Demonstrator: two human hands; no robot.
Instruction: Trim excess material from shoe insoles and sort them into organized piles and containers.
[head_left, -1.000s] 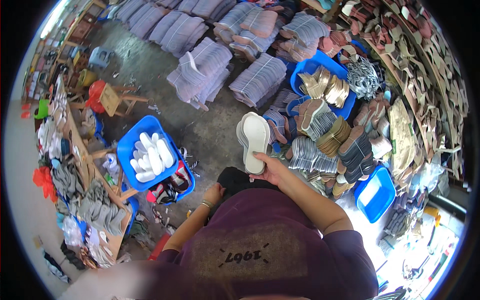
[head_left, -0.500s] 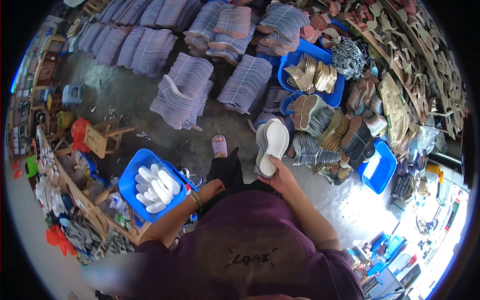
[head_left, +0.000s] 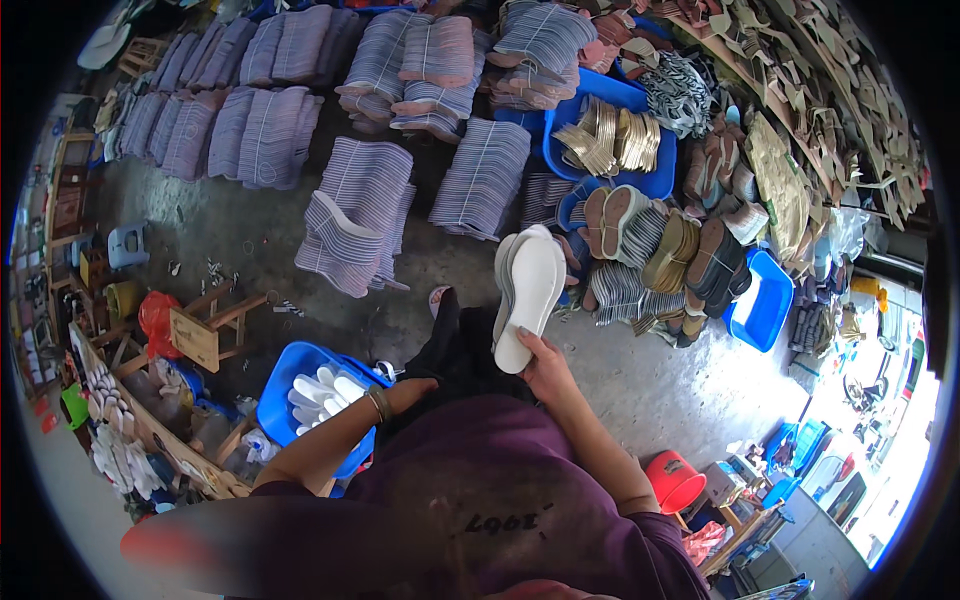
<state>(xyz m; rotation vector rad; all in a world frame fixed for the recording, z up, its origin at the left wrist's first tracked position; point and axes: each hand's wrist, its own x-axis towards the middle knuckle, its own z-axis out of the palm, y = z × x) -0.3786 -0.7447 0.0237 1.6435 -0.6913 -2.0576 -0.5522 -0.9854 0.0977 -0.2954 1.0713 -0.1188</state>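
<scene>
From where I stand, the person's right hand (head_left: 545,368) is closed on the narrower lower end of a small stack of smooth white foot-shaped soles (head_left: 535,285), the thumb flat on the top face and the other fingers mostly hidden. The stack is tilted up in front of the body, above the grey concrete floor (head_left: 240,240). The left hand (head_left: 410,393) is against the black trousers (head_left: 450,345); its fingers are out of my sight, so I cannot tell whether it grips anything. Just beyond that forearm is a blue plastic tub (head_left: 278,395) of loose white soles (head_left: 318,398). Ahead, tied bundles of purple-grey striped soles (head_left: 480,180) stand in rows. To the right, a second blue tub (head_left: 660,183) holds golden curved pieces (head_left: 618,138), and nearer the doorway is a round red bucket (head_left: 675,482).
</scene>
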